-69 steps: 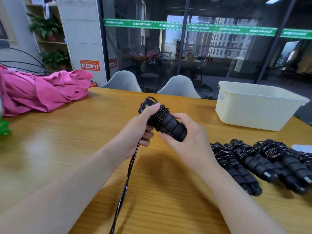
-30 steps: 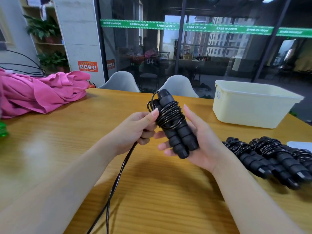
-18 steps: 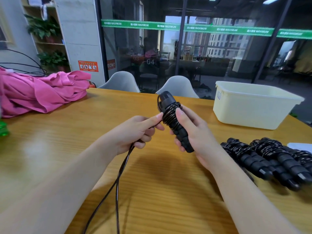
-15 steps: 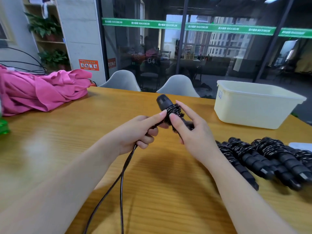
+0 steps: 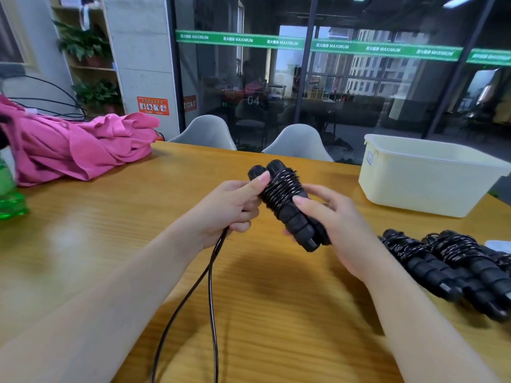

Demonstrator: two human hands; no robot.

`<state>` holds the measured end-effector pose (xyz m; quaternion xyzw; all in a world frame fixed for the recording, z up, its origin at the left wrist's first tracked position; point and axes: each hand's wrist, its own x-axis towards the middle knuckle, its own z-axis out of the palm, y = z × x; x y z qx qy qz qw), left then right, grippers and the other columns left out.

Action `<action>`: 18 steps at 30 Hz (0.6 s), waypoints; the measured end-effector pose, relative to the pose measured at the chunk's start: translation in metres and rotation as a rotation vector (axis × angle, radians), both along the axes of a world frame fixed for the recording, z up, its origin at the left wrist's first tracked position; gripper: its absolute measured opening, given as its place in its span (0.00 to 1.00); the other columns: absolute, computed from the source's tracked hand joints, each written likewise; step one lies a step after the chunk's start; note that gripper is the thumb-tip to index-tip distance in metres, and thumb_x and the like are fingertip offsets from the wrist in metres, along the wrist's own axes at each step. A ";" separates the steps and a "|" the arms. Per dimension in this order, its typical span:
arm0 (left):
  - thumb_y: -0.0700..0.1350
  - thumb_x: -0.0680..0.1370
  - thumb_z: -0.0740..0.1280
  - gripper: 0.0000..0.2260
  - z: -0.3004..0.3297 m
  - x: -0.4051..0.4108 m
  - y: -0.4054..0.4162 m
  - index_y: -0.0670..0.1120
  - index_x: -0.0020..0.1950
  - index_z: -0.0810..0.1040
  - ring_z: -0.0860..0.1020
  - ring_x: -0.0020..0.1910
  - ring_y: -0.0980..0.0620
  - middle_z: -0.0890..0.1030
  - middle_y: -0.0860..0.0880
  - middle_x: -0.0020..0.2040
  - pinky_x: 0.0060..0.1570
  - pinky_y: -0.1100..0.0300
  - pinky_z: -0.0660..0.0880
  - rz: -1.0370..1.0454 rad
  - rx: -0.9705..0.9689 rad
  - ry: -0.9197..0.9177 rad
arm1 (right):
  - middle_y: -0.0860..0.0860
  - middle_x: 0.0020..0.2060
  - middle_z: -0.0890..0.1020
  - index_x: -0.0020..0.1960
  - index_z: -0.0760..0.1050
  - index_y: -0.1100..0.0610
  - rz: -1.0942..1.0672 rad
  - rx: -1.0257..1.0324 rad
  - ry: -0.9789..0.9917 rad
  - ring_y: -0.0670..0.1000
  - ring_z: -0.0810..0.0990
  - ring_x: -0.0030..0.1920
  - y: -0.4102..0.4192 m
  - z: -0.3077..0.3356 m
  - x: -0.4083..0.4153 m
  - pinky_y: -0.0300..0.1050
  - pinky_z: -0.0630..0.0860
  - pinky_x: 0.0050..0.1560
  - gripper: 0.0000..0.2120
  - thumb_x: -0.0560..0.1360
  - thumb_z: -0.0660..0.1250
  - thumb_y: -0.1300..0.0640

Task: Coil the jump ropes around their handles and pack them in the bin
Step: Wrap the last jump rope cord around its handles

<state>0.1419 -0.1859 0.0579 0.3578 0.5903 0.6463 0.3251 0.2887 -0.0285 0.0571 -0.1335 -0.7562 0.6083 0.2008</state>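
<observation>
Holding two rope-wound handles (image 5: 287,205) in right hand (image 5: 340,225), left hand (image 5: 229,205) pinching one rope (image 5: 211,272), one bin (image 5: 431,175).

Loose rope (image 5: 211,299) runs off the bottom edge, its end out of sight. Coiled ropes (image 5: 448,264) on the counter (image 5: 110,230) are clipped by the right edge. Bin (image 5: 420,186) floor is hidden behind its wall. Green bottle (image 5: 9,200) is half cut off at left.

Both forearms converge toward 12 o'clock. Left hand (image 5: 231,204) fingers curled, thumb extended; right hand (image 5: 336,217) curled, thumb at 10 o'clock.
</observation>
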 end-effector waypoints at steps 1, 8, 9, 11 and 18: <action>0.60 0.80 0.66 0.17 0.000 0.001 0.000 0.49 0.41 0.69 0.57 0.26 0.57 0.59 0.53 0.31 0.22 0.67 0.59 -0.021 0.017 0.006 | 0.59 0.55 0.87 0.71 0.77 0.53 0.124 -0.167 -0.013 0.60 0.88 0.53 0.001 0.003 0.002 0.56 0.85 0.53 0.24 0.77 0.72 0.47; 0.59 0.81 0.65 0.16 0.000 0.003 0.003 0.48 0.42 0.70 0.56 0.28 0.57 0.60 0.52 0.33 0.22 0.67 0.56 -0.079 0.038 -0.112 | 0.62 0.51 0.85 0.69 0.77 0.55 0.306 -0.452 -0.039 0.56 0.85 0.43 -0.002 0.001 0.003 0.49 0.83 0.38 0.18 0.79 0.71 0.56; 0.59 0.82 0.64 0.17 -0.002 0.002 0.004 0.47 0.44 0.69 0.56 0.29 0.57 0.62 0.52 0.34 0.22 0.67 0.56 -0.076 0.003 -0.143 | 0.61 0.48 0.85 0.68 0.77 0.55 0.270 -0.377 -0.032 0.55 0.83 0.40 -0.001 -0.002 0.001 0.47 0.80 0.35 0.17 0.80 0.71 0.57; 0.59 0.83 0.63 0.17 -0.005 0.000 0.006 0.47 0.45 0.68 0.57 0.30 0.56 0.63 0.52 0.35 0.21 0.67 0.56 -0.049 -0.070 -0.157 | 0.60 0.45 0.85 0.70 0.76 0.51 0.169 -0.189 -0.011 0.54 0.82 0.38 -0.001 -0.006 -0.002 0.47 0.77 0.33 0.17 0.82 0.71 0.58; 0.73 0.71 0.66 0.35 0.000 0.007 0.007 0.42 0.57 0.79 0.55 0.30 0.56 0.58 0.51 0.38 0.21 0.66 0.54 0.011 -0.239 -0.123 | 0.44 0.49 0.84 0.78 0.61 0.31 -0.235 0.728 0.052 0.50 0.80 0.45 -0.006 -0.033 -0.014 0.50 0.79 0.49 0.33 0.81 0.70 0.54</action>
